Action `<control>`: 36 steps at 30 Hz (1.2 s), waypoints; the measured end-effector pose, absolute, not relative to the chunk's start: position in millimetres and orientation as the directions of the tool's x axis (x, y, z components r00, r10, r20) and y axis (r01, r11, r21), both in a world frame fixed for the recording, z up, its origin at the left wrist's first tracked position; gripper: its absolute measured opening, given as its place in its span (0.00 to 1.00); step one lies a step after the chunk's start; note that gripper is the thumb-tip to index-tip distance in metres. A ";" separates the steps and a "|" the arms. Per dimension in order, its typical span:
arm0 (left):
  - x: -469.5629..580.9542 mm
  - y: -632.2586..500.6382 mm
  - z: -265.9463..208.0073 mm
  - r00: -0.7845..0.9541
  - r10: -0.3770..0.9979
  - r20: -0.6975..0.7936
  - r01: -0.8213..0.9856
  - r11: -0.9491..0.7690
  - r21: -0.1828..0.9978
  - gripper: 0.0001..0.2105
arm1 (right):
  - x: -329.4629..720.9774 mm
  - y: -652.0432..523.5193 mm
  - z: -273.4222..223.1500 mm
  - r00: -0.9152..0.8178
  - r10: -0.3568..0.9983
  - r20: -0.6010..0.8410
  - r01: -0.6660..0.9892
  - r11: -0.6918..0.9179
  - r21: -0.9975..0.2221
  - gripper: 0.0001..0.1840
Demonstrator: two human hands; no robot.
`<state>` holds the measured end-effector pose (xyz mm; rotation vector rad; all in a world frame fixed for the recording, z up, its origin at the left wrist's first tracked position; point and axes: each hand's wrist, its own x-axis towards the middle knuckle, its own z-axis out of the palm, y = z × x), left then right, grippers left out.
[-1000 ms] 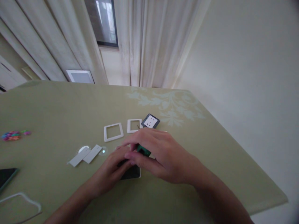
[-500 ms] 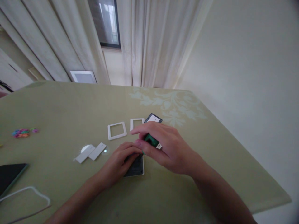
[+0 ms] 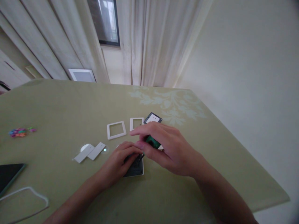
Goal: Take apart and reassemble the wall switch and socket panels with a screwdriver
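In the head view, my right hand (image 3: 171,147) is closed round the green handle of a screwdriver (image 3: 153,142). Its dark shaft slants down to the left onto a wall-socket panel (image 3: 135,169), dark on its upturned face and white along the edge. My left hand (image 3: 125,157) lies over that panel from the left, with its fingers pressed together and gripping it near the screwdriver's tip. The tip itself is partly hidden by my fingers. Just beyond my right hand lies a socket plate (image 3: 153,118) with a white middle and dark border, partly covered.
Two white square frames, a left one (image 3: 108,132) and a right one (image 3: 131,124), lie behind my hands. White rectangular strips (image 3: 97,151) overlap at left. Farther left are small colourful pieces (image 3: 20,133), a dark tablet-like slab (image 3: 10,175) and a white cable (image 3: 35,192).
My right hand has turned and shifted slightly to the right with the screwdriver, and more of the shaft shows. My left hand stays on the panel. The view has moved a little.
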<state>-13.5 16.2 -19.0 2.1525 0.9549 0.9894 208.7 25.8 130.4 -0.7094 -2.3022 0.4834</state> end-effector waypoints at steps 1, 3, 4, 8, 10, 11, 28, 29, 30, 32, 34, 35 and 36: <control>-13.4 16.3 -19.4 0.472 0.793 0.385 0.364 -0.573 0.734 0.09 | 208.2 26.5 129.4 -0.629 0.605 0.489 0.352 0.782 -0.514 0.12; -13.4 16.3 -19.9 0.475 0.796 0.375 0.371 -0.567 0.735 0.08 | 206.9 28.3 127.1 -0.637 0.597 0.487 0.339 0.785 -0.519 0.12; -13.5 16.2 -19.7 0.474 0.798 0.373 0.374 -0.566 0.735 0.08 | 206.3 29.1 126.3 -0.640 0.591 0.491 0.330 0.789 -0.519 0.12; -13.2 15.1 -14.1 0.467 0.799 0.378 0.368 -0.564 0.739 0.09 | 205.7 29.7 126.5 -0.653 0.578 0.489 0.305 0.792 -0.529 0.12; -12.9 14.2 -9.9 0.473 0.800 0.369 0.362 -0.559 0.746 0.09 | 206.5 28.4 128.2 -0.677 0.568 0.468 0.309 0.797 -0.520 0.15; -12.7 13.8 -8.1 0.476 0.802 0.362 0.363 -0.554 0.749 0.09 | 207.0 27.6 129.1 -0.683 0.570 0.457 0.337 0.801 -0.495 0.15; -13.8 10.1 1.6 0.509 0.720 0.472 0.307 -0.664 0.682 0.08 | 211.0 24.5 132.7 -0.684 0.620 0.384 0.415 0.764 -0.494 0.24; -14.1 8.7 2.3 0.505 0.714 0.485 0.277 -0.666 0.692 0.09 | 210.5 23.9 132.2 -0.680 0.625 0.383 0.420 0.760 -0.496 0.24; -14.2 7.4 2.5 0.499 0.713 0.493 0.256 -0.665 0.702 0.10 | 209.8 23.4 131.8 -0.682 0.624 0.382 0.416 0.760 -0.500 0.24; -14.1 5.0 1.7 0.466 0.729 0.501 0.244 -0.650 0.719 0.10 | 208.2 23.1 131.1 -0.698 0.604 0.385 0.384 0.769 -0.510 0.22; -13.4 3.3 0.4 0.429 0.763 0.484 0.251 -0.615 0.747 0.09 | 207.3 23.3 130.5 -0.709 0.582 0.397 0.351 0.780 -0.518 0.23; -12.8 2.8 -0.1 0.417 0.778 0.470 0.251 -0.595 0.764 0.08 | 207.1 23.5 130.1 -0.711 0.576 0.404 0.340 0.784 -0.519 0.23; -12.2 2.5 -0.6 0.410 0.793 0.451 0.249 -0.573 0.781 0.07 | 207.1 23.8 129.8 -0.709 0.573 0.412 0.333 0.786 -0.522 0.23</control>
